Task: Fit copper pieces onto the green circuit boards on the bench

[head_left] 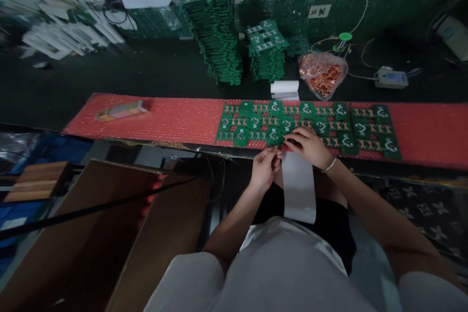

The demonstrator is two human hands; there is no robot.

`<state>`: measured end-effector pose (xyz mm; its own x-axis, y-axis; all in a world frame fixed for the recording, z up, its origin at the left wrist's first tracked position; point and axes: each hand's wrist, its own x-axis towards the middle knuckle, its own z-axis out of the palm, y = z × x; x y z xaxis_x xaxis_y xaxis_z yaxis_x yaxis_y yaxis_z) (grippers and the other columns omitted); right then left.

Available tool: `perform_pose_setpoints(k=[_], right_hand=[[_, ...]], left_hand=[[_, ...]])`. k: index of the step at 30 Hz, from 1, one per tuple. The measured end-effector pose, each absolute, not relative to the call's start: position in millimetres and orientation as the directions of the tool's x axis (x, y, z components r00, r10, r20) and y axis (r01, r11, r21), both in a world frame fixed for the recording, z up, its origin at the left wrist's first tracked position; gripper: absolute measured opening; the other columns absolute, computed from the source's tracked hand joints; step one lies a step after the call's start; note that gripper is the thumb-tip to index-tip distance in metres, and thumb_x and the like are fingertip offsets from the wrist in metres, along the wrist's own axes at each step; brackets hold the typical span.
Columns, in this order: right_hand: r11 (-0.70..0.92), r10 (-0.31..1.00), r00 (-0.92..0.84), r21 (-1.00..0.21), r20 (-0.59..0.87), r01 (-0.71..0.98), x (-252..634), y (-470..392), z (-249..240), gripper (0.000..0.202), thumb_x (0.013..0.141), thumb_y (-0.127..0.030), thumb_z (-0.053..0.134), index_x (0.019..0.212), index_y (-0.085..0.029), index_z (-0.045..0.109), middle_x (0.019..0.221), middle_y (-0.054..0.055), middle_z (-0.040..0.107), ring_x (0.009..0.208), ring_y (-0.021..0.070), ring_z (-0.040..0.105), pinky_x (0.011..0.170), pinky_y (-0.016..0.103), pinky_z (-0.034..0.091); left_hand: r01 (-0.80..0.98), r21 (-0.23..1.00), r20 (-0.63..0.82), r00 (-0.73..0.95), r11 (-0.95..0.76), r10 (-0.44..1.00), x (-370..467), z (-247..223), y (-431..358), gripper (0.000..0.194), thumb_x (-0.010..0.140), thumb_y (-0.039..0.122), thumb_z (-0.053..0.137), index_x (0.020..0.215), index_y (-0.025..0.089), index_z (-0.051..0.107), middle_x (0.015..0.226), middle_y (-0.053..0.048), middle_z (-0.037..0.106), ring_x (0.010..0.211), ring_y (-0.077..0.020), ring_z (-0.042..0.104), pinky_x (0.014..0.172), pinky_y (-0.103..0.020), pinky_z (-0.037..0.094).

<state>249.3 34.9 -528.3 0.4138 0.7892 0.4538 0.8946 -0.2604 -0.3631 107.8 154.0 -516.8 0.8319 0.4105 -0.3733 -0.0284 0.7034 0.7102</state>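
Green circuit boards [234,122] lie in a row on a red bubble-wrap mat [175,116], many bearing small copper-coloured pieces. At the front edge of the row, my left hand [265,168] is closed in a pinch, its fingertips around something too small to name. My right hand [309,148] reaches over the boards from the right, thumb and fingers bent together low over one of them. What sits between those fingertips is hidden. A pale strip [299,187] hangs from the table edge below my right hand, down over my lap.
Behind the mat stand a tall stack of green boards [215,29] and a shorter stack [268,53]. A clear bag of copper pieces [323,75] and a small device with a screen [391,78] lie right of them. An open cardboard box [91,234] stands at lower left.
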Motion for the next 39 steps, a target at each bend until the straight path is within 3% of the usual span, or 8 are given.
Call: perform_pose_setpoints(k=[12, 16, 19, 24, 30, 34, 39], right_hand=[[-0.213, 0.852, 0.319, -0.281, 0.414, 0.936, 247.2, 37.2, -524.2, 0.023, 0.097, -0.025, 0.052, 0.096, -0.022, 0.074, 0.090, 0.008, 0.064, 0.092, 0.0240, 0.058, 0.085, 0.043, 0.052], [-0.168, 0.823, 0.346, -0.387, 0.451, 0.906, 234.1, 35.7, -509.2, 0.018, 0.095, -0.027, 0.056, 0.091, -0.023, 0.073, 0.091, 0.007, 0.064, 0.090, 0.0227, 0.060, 0.084, 0.042, 0.053], [-0.092, 0.779, 0.361, -0.475, 0.513, 0.875, 223.2, 39.3, -499.8, 0.017, 0.093, -0.031, 0.062, 0.105, -0.024, 0.071, 0.100, 0.008, 0.065, 0.093, 0.0215, 0.062, 0.084, 0.038, 0.054], [-0.046, 0.844, 0.291, -0.480, 0.451, 0.876, 212.2, 48.8, -494.9, 0.019, 0.092, -0.031, 0.062, 0.109, -0.025, 0.070, 0.100, 0.007, 0.066, 0.093, 0.0222, 0.062, 0.086, 0.041, 0.053], [-0.073, 0.824, 0.337, -0.505, 0.455, 0.860, 204.1, 55.0, -495.0, 0.017, 0.089, -0.035, 0.067, 0.096, -0.020, 0.065, 0.091, 0.006, 0.064, 0.087, 0.0218, 0.060, 0.078, 0.037, 0.051], [-0.036, 0.861, 0.276, -0.490, 0.427, 0.871, 200.3, 58.4, -498.3, 0.018, 0.093, -0.030, 0.061, 0.109, -0.022, 0.065, 0.100, 0.006, 0.067, 0.094, 0.0217, 0.061, 0.086, 0.038, 0.049], [-0.058, 0.824, 0.299, -0.453, 0.482, 0.890, 189.3, 65.2, -499.8, 0.011, 0.096, -0.027, 0.058, 0.098, -0.022, 0.067, 0.091, 0.003, 0.070, 0.086, 0.0178, 0.061, 0.086, 0.036, 0.047]], left_hand=[[-0.049, 0.762, -0.342, 0.816, 0.645, 0.467, 107.1, -521.0, 157.6, 0.039, 0.066, 0.046, 0.082, 0.068, 0.012, 0.062, 0.063, 0.001, 0.054, 0.045, -0.0021, 0.033, 0.042, -0.019, 0.016], [-0.036, 0.850, -0.294, 0.797, 0.526, 0.528, 105.3, -522.3, 162.1, 0.038, 0.068, 0.049, 0.079, 0.070, 0.013, 0.066, 0.058, 0.002, 0.052, 0.044, -0.0029, 0.030, 0.044, -0.020, 0.017], [-0.024, 0.904, -0.238, 0.803, 0.428, 0.546, 102.8, -522.8, 165.9, 0.037, 0.072, 0.049, 0.077, 0.068, 0.014, 0.066, 0.058, 0.001, 0.052, 0.048, -0.0048, 0.034, 0.048, -0.021, 0.024], [-0.018, 0.939, -0.164, 0.853, 0.342, 0.496, 95.8, -524.7, 173.5, 0.037, 0.075, 0.048, 0.074, 0.066, 0.014, 0.064, 0.057, 0.002, 0.050, 0.053, -0.0065, 0.040, 0.054, -0.021, 0.029], [0.037, 0.860, -0.246, 0.905, 0.510, 0.348, 88.3, -526.9, 182.9, 0.037, 0.074, 0.046, 0.076, 0.070, 0.014, 0.058, 0.048, 0.008, 0.038, 0.042, -0.0031, 0.026, 0.044, -0.020, 0.016], [0.044, 0.860, -0.252, 0.903, 0.508, 0.349, 85.8, -524.2, 192.4, 0.038, 0.068, 0.044, 0.082, 0.072, 0.013, 0.059, 0.051, 0.007, 0.042, 0.042, -0.0018, 0.028, 0.043, -0.019, 0.016], [0.079, 0.786, -0.325, 0.897, 0.613, 0.300, 84.8, -516.1, 203.0, 0.039, 0.062, 0.040, 0.086, 0.070, 0.012, 0.062, 0.051, 0.006, 0.043, 0.041, -0.0011, 0.028, 0.042, -0.019, 0.014]])
